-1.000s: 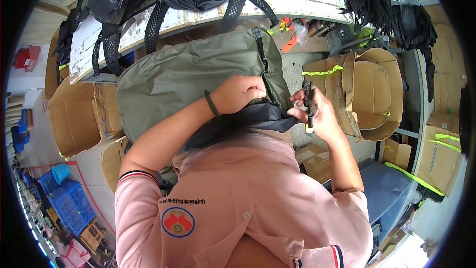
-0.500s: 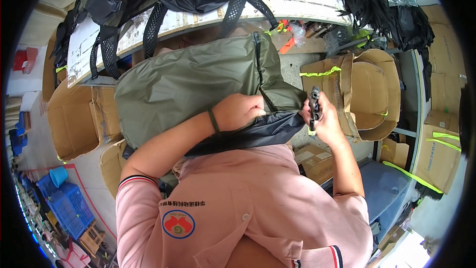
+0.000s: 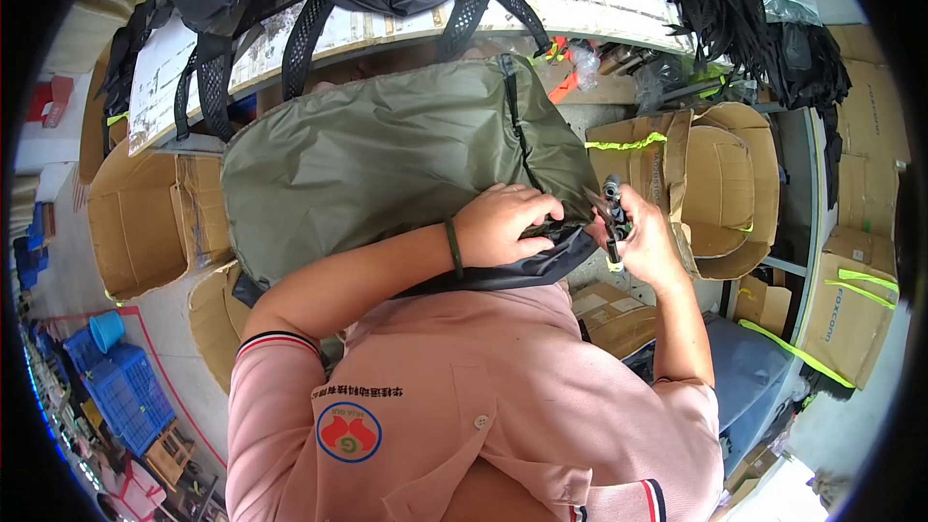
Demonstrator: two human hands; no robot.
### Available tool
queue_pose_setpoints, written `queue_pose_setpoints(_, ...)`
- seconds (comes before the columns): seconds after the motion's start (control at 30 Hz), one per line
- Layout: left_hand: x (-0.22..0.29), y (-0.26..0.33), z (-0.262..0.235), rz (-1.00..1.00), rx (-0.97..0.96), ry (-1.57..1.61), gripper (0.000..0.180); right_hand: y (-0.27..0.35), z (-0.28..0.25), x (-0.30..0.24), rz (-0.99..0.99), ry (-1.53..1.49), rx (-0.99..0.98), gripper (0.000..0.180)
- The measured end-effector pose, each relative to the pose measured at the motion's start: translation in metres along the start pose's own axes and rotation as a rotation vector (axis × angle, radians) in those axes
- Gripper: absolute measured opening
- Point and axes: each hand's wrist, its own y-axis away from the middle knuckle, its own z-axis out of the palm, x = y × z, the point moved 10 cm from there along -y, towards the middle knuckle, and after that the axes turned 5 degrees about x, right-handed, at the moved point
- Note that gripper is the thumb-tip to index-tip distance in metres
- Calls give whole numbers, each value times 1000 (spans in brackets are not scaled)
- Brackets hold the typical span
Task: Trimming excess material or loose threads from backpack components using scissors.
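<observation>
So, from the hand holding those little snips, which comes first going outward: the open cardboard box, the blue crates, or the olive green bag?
Measured from the right hand, which grips the snips, in the head view:
1. Olive green bag: right beside it, its edge at the snips.
2. Open cardboard box: just beyond the hand, on the right.
3. Blue crates: farthest, on the floor at far left.
</observation>
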Motion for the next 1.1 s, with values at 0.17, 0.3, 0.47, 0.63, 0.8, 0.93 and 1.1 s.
queue_pose_setpoints(0.17,-7,-7,-1,-14,91,197,5,-1,-4,-4,-29,4,-22,30)
queue_pose_setpoints(0.3,-42,-4,24,-357,-119,635,17,-5,0,-1,14,16,-173,32)
queue_pose_setpoints(0.47,-35,-8,27,-416,-200,741,16,-20,3,-34,-45,-193,-173,35)
queue_pose_setpoints(0.63,-3,-3,6,13,-108,89,28,-23,20,-28,-188,89,-261,37)
queue_pose_setpoints(0.8,-9,7,38,68,-155,-272,20,-23,26,-2,19,-62,-219,31)
queue_pose_setpoints(0.93,-31,-1,41,-55,-118,40,13,-11,37,12,59,-76,-254,29)
queue_pose_setpoints(1.1,-41,-11,25,-316,-86,607,6,-1,47,26,103,-165,-226,27)
